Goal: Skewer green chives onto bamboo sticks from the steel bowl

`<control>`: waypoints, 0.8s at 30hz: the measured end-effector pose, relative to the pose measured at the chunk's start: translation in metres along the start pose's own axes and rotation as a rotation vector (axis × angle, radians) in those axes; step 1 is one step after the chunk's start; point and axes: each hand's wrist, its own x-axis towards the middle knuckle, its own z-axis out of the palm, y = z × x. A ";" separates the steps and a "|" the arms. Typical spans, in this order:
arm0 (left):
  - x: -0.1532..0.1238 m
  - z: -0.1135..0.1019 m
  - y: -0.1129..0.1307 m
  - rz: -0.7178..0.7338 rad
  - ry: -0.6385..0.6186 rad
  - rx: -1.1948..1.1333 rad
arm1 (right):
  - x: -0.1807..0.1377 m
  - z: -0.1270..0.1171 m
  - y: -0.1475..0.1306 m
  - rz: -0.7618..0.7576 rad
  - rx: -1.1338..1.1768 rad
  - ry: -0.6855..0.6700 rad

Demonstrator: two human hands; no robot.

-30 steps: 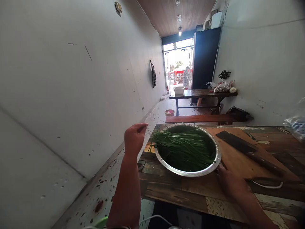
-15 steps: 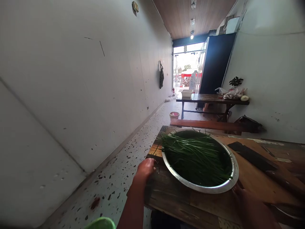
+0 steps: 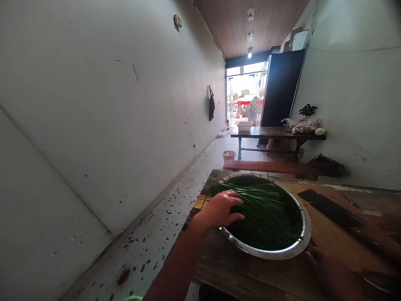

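Note:
A wide metal basin (image 3: 283, 254) full of long green chives (image 3: 260, 209) stands on the wooden table. My left hand (image 3: 221, 207) reaches over the basin's left rim, fingers spread and slightly bent above the chives, holding nothing. Whether its fingertips touch the leaves I cannot tell. Low at the basin's right side, my right hand (image 3: 318, 261) lies in shadow, close against the outer wall; its fingers are mostly hidden. To the right of the basin a cleaver (image 3: 332, 207) with a dark blade lies on a wooden cutting board (image 3: 326, 234).
Beyond the worktable (image 3: 225, 263) are a red-brown bench (image 3: 266, 166) and a second table (image 3: 269, 133) bearing a white tub (image 3: 244, 126) and plastic bags (image 3: 305, 125). A bucket (image 3: 229, 155) stands on the floor. A white wall (image 3: 125, 125) runs along the left.
My left hand has moved up and right from the table edge, opening over the basin's left side. My right hand stays by the basin's right side. The view has tilted slightly upward.

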 end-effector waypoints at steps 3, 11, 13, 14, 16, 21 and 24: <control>0.030 0.027 0.020 0.236 -0.076 0.102 | 0.001 0.000 0.017 0.057 0.070 0.035; 0.048 0.073 0.015 0.296 -0.263 0.267 | -0.020 -0.025 0.016 0.076 0.528 0.281; 0.043 0.075 0.016 0.282 -0.280 0.291 | -0.019 -0.027 -0.007 0.043 0.623 0.282; 0.041 0.074 0.018 0.268 -0.288 0.299 | -0.017 -0.027 -0.018 0.035 0.646 0.285; 0.034 0.070 0.024 0.227 -0.304 0.302 | -0.011 -0.025 -0.037 0.024 0.641 0.303; 0.014 0.056 0.032 0.095 -0.364 0.251 | 0.007 -0.016 -0.054 -0.081 0.572 0.285; 0.007 0.054 0.027 0.038 -0.383 0.239 | 0.017 -0.005 -0.043 -0.123 0.570 0.271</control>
